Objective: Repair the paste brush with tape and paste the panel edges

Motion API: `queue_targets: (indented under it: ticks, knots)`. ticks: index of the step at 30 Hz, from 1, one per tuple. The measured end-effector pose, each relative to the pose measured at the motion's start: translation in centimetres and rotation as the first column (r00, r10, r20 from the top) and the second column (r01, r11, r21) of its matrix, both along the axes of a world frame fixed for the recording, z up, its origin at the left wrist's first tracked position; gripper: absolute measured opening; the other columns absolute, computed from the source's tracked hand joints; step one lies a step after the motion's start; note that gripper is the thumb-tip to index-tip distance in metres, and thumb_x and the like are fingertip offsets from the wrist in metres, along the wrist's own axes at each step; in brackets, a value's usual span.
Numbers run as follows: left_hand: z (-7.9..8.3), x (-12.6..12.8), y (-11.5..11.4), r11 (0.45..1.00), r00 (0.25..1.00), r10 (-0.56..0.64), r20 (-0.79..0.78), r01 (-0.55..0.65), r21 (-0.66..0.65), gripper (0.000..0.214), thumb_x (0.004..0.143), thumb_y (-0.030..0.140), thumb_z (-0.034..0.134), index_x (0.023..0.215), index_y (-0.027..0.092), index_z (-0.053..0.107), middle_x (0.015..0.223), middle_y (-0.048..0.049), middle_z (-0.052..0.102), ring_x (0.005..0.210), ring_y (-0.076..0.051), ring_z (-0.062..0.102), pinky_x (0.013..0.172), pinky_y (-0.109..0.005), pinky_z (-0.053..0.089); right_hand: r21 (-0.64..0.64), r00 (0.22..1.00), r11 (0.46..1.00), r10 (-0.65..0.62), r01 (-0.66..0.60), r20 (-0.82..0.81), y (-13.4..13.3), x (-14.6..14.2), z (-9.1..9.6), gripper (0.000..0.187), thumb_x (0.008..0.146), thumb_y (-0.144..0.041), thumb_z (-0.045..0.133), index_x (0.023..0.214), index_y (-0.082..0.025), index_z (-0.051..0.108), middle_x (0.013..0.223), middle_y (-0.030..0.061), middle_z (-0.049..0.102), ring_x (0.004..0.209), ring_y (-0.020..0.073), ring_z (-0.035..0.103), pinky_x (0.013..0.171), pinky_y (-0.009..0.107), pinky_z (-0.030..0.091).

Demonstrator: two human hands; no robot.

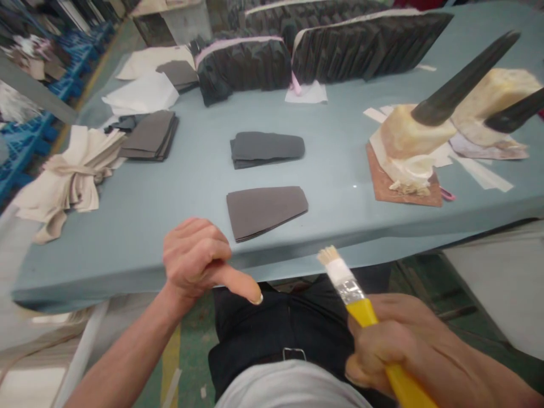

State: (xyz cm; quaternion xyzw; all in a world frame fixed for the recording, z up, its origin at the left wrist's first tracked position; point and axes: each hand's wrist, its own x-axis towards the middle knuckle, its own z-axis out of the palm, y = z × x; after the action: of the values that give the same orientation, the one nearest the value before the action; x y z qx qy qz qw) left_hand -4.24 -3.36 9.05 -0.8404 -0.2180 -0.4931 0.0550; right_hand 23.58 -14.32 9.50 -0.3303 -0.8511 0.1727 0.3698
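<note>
My right hand (395,340) is wrapped round the yellow handle of a paintbrush (355,292), whose pale bristles point up towards the table's front edge. At the table's near edge my left hand (198,260) hovers with its fingers curled in and the thumb sticking out to the right; nothing shows in it. Just beyond it lies a thin stack of grey fabric pieces (266,211). A darker grey stack (267,148) lies further back.
The blue-grey table (127,226) carries two waxy blocks with dark handles (419,139) on a brown board at the right, black bundled stacks (361,48) at the back, and grey stacks (151,135), white sheets and cream fabric (70,175) at the left.
</note>
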Motion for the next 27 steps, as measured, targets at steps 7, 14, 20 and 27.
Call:
queue_targets:
  ticks: [7, 14, 20, 27]
  knots:
    - [-0.7, 1.6, -0.9, 0.998, 0.997, 0.035, 0.074, -0.038, 0.043, 0.059, 0.081, 0.078, 0.071, 0.069, 0.024, 0.049, 0.047, 0.0071, 0.054, 0.042, -0.012, 0.052, 0.049, -0.03, 0.038, -0.031, 0.998, 0.999, -0.011, 0.009, -0.069, 0.9, -3.3, 0.8, 0.022, 0.103, -0.032, 0.066, 0.084, -0.024, 0.074, 0.064, -0.0031, 0.069, 0.059, 0.012, 0.061, 0.059, 0.024, 0.048]
    - [-2.0, 2.0, -1.0, 1.0, 0.991, -0.015, 0.135, 0.019, -0.024, 0.053, 0.085, 0.071, 0.072, 0.071, 0.024, 0.052, 0.051, 0.0048, 0.058, 0.043, -0.012, 0.053, 0.052, -0.031, 0.043, -0.021, 0.998, 0.999, -0.037, 0.036, -0.053, 2.0, -4.0, 0.0, 0.032, 0.108, -0.03, 0.059, 0.077, -0.025, 0.068, 0.064, -0.0062, 0.071, 0.054, 0.0108, 0.062, 0.057, 0.025, 0.045]
    - [-2.2, 2.3, -1.1, 0.998, 0.992, -0.009, 0.124, 0.017, -0.057, 0.054, 0.085, 0.073, 0.072, 0.072, 0.024, 0.052, 0.051, 0.0055, 0.058, 0.043, -0.012, 0.054, 0.051, -0.031, 0.042, -0.054, 0.995, 0.999, -0.015, 0.01, -0.094, 2.1, -4.0, -1.1, 0.025, 0.105, -0.025, 0.062, 0.08, -0.025, 0.068, 0.066, -0.0068, 0.072, 0.055, 0.0103, 0.062, 0.057, 0.026, 0.046]
    - [-2.2, 2.6, -0.9, 0.995, 0.994, -0.028, 0.106, 0.038, -0.088, 0.055, 0.084, 0.071, 0.074, 0.072, 0.023, 0.05, 0.052, 0.0062, 0.058, 0.044, -0.012, 0.052, 0.048, -0.031, 0.037, -0.097, 0.995, 0.995, -0.02, 0.011, -0.099, 1.9, -3.7, -2.1, 0.022, 0.099, -0.013, 0.062, 0.082, -0.025, 0.067, 0.067, -0.0062, 0.07, 0.057, 0.0106, 0.061, 0.056, 0.027, 0.044]
